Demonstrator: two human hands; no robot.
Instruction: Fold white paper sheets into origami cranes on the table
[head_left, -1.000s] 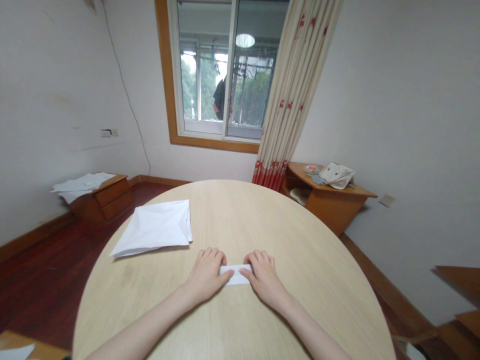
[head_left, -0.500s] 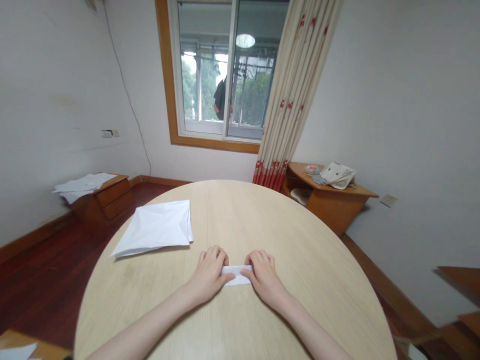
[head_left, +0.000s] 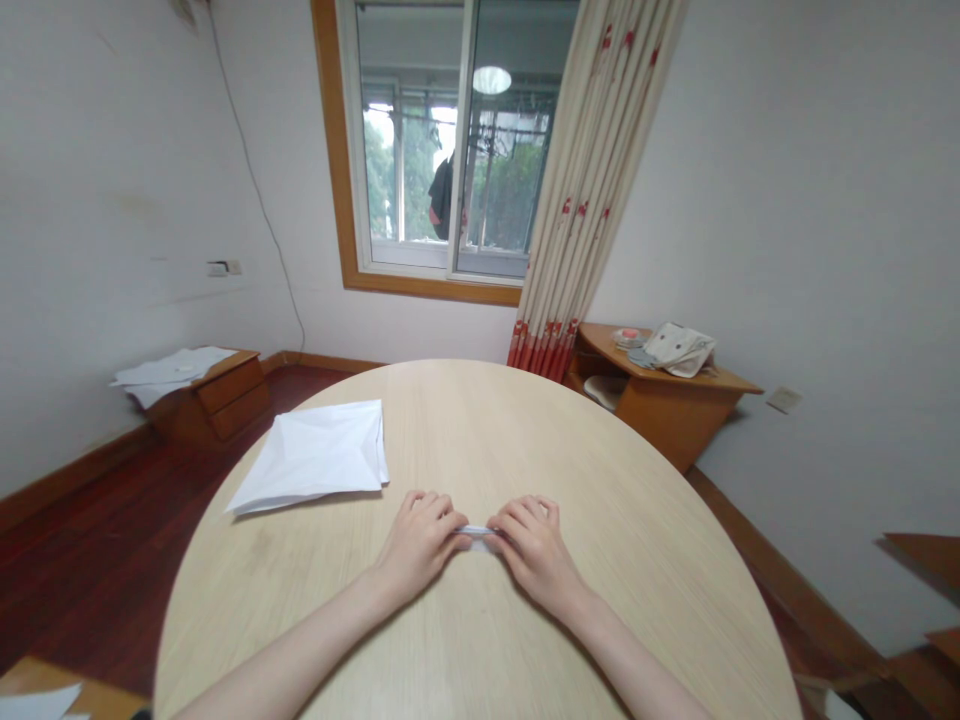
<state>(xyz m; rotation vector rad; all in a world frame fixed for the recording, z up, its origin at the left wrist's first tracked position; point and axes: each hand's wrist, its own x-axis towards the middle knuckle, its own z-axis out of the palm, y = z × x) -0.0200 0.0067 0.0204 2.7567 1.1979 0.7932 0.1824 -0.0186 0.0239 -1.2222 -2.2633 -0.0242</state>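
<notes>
Folded paper strip (head_left: pixel 478 531): which way does it point?

Its long axis runs from nine o'clock to three, near the middle of the round wooden bench (head_left: pixel 480 640), narrow edge showing.

How is it held?

Both ends are pinched: left hand (head_left: pixel 422 543) at nine o'clock, right hand (head_left: pixel 535 550) at three, each clamped on the paper between thumb and fingers, a short bare stretch between them. I can't tell whether it touches the wood.

What else is on the bench?

Larger folded white paper (head_left: pixel 319 452), lying at ten o'clock from the strip.

Any containers?

Beyond the bench at ten o'clock, a drawer cabinet (head_left: pixel 238 395), closed, with loose papers (head_left: pixel 172 368) on top. At two, a corner stand (head_left: pixel 667 415) with a pale thing (head_left: pixel 604 389) in its open shelf; on top, a small dish (head_left: pixel 627 339) holding something pinkish, beside a cream cloth (head_left: pixel 679 350).
</notes>
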